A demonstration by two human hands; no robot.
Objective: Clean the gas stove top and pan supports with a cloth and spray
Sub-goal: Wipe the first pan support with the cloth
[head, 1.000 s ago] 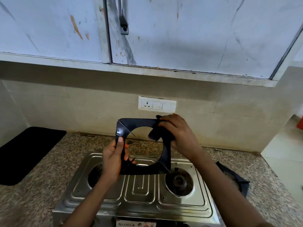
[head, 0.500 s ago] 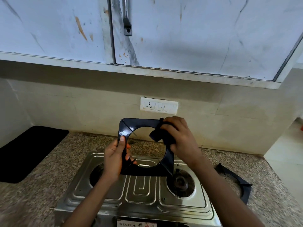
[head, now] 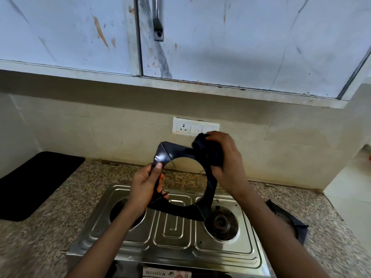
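Since a moment ago, the right hand [head: 224, 157] has slid its dark cloth [head: 206, 151] up to the pan support's [head: 176, 153] top right corner, fingers curled round it. Left hand [head: 144, 187] grips the left edge. Tilted upright, the support faces the person above the stove [head: 174, 237].

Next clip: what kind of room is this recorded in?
Most likely a home kitchen. A two-burner steel gas stove sits on a speckled granite countertop, with wall cabinets above and a switch-and-socket plate on the tiled backsplash.
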